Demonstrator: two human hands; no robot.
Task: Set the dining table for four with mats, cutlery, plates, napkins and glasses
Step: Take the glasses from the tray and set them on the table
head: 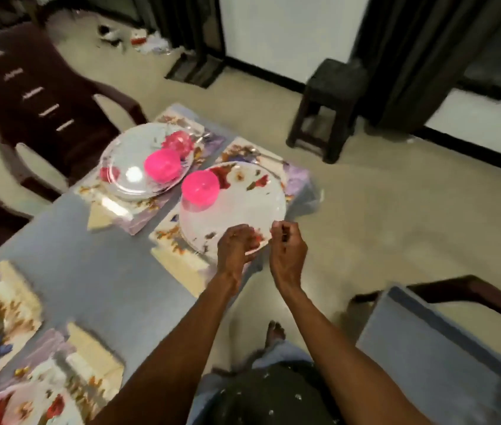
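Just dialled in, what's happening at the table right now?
A person is setting the table. Both hands are at the near rim of a floral plate that sits on a place mat near the table's corner: the left hand holds the rim, the right hand is curled beside it, possibly pinching something small. A pink cup stands on that plate. The next setting has a plate with a pink cup too. More mats and plates lie nearer the camera.

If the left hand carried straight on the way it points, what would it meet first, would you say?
Probably the pink plastic cup on the round floral plate that the left hand grips at its near rim; depth is uncertain.
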